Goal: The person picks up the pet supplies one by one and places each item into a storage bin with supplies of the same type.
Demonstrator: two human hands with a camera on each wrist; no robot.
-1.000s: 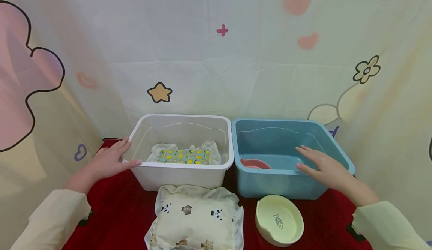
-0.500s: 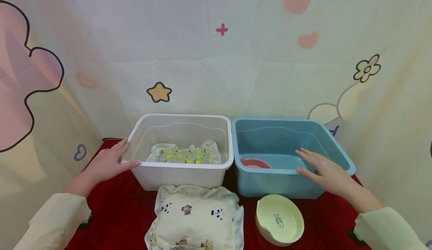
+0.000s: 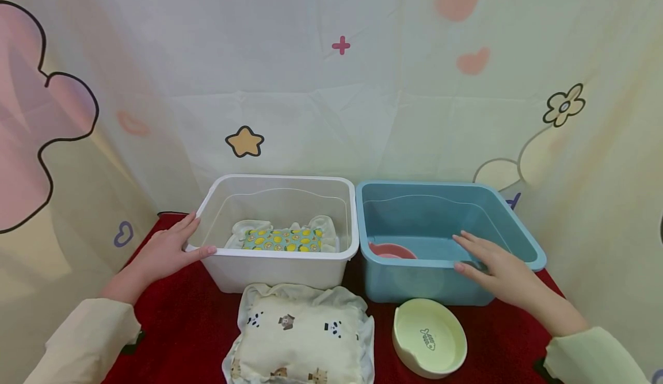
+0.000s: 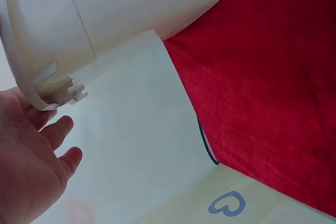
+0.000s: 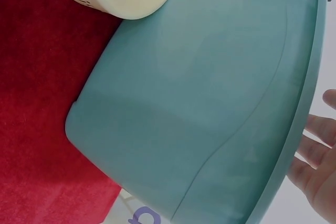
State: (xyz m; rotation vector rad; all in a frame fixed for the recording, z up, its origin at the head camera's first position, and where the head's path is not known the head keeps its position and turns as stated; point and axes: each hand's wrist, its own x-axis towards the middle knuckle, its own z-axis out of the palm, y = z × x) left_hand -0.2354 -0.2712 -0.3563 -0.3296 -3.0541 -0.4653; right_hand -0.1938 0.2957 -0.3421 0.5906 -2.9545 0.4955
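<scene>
My left hand [image 3: 164, 251] rests on the left front corner of a white plastic bin [image 3: 279, 270], fingers spread and fairly straight. In the left wrist view some fingertips of that hand [image 4: 26, 156] lie at the bin's rim, others stick out free. Inside the bin is a small ruffled pillow [image 3: 282, 240] with a lemon print. My right hand [image 3: 505, 272] is over the front right rim of a blue bin [image 3: 414, 283], fingers extended and holding nothing; whether it touches the rim I cannot tell. A pink bowl [image 3: 392, 251] sits in the blue bin's front left corner, partly hidden.
A cream ruffled pillow [image 3: 300, 338] with animal prints lies before the white bin. Right of it stands a pale yellow bowl [image 3: 430, 338] with a fish drawing, close to the blue bin. Red cloth [image 3: 176, 326] covers the table; a printed curtain [image 3: 290, 107] hangs behind.
My right forearm has shifted slightly down, and its hand has moved a little lower over the blue bin's rim. The left hand, the bins, pillows and bowls are where they were.
</scene>
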